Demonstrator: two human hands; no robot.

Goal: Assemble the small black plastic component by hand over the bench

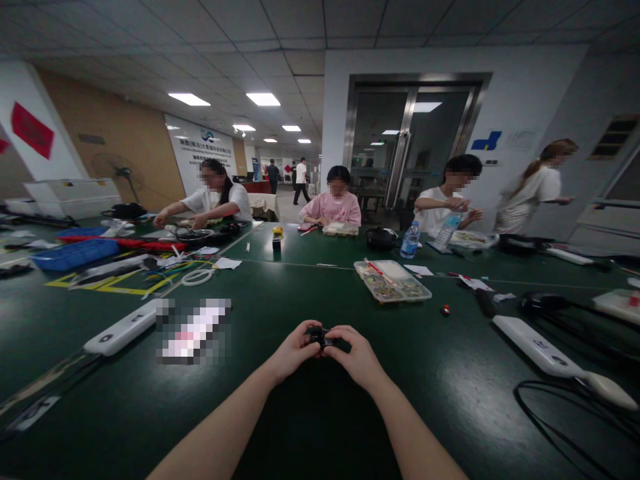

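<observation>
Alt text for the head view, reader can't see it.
A person's left hand and right hand hold a small dark object together over a dark green table. Farther back are a compartment box of small items and, across the table, other people, one in a pink top.

A compartment box (pixel 403 297) of small items sits on the dark green table (pixel 125 407), with a water bottle (pixel 410 241) standing behind it and a small red object (pixel 445 310) to its right. A blue basket (pixel 75 257) lies far left. White power strips (pixel 537 347) flank either side. Three people sit opposite, the middle one in a pink top (pixel 340 212), before glass doors (pixel 383 133).
</observation>
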